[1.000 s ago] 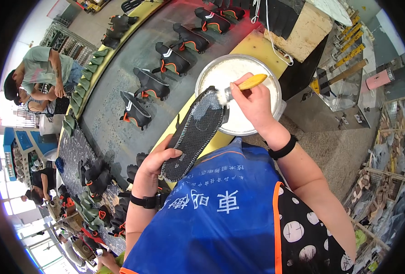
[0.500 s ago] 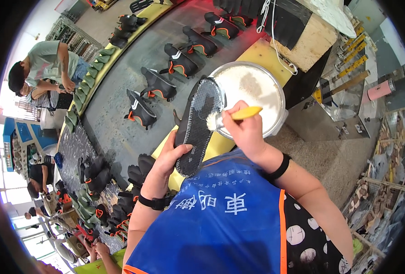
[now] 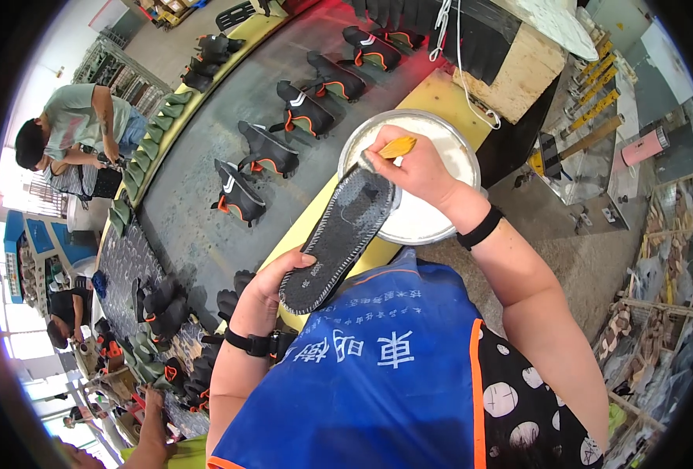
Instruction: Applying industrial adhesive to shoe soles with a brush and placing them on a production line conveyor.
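Note:
My left hand (image 3: 278, 275) grips the heel end of a black shoe upper (image 3: 332, 244), its stitched underside facing up. Pale stitches run around that underside, and a wet sheen covers part of its toe half. In my right hand (image 3: 415, 166) is a brush (image 3: 398, 147) with a yellow handle; its bristles, mostly hidden by the fingers, are at the toe end of the upper. Partly under the upper and my right hand stands a round metal-rimmed basin (image 3: 471, 168) of white, creamy liquid (image 3: 420, 223).
A dark conveyor belt (image 3: 205, 125) carries several black shoe uppers with orange trim (image 3: 268, 148). Yellow edging (image 3: 307, 227) runs along its near side. More black uppers (image 3: 162, 309) are piled at left. Other people (image 3: 88, 125) work beyond the belt; another person's arm (image 3: 152, 426) shows at lower left.
My right hand has moved up and left with the brush, from the upper's side edge to its toe. The upper has tilted further rightward, its heel shifting left. A co-worker's arm at lower left moved.

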